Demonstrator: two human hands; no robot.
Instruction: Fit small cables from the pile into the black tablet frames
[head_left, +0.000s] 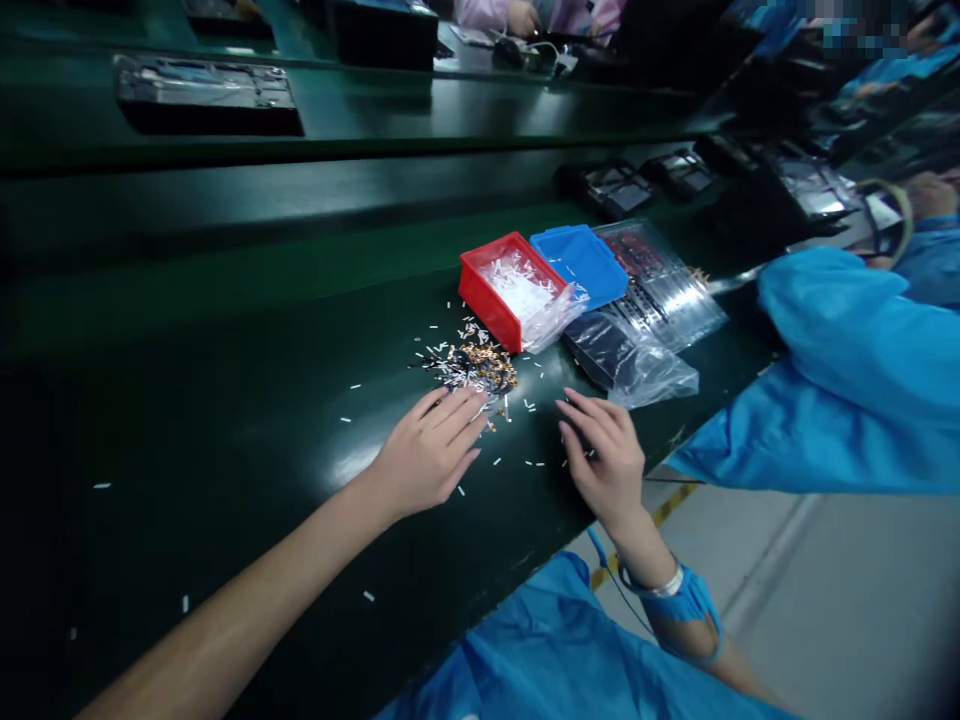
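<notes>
On the dark green bench lies a loose pile of small parts (484, 362), with gold-coloured, black and white pieces mixed together. My left hand (431, 452) rests flat at the near edge of this pile, fingers stretched out and touching it. To the right, my right hand (609, 460) is just above the bench, its fingers loosely bent and apart with nothing visible in them. Behind the pile stands a red bin (491, 302) full of small white pieces, a clear bag hanging over its near right side. Several white pieces (530, 407) are scattered between and around my hands.
A blue tray (589, 268) adjoins the red bin. Clear plastic bags (652, 375) with dark contents lie right of it. A neighbour's blue sleeve (847, 380) reaches in at the right. Black trays (210, 95) stand on the raised line behind. A blue wrist strap (686, 600) with a cord circles my right wrist.
</notes>
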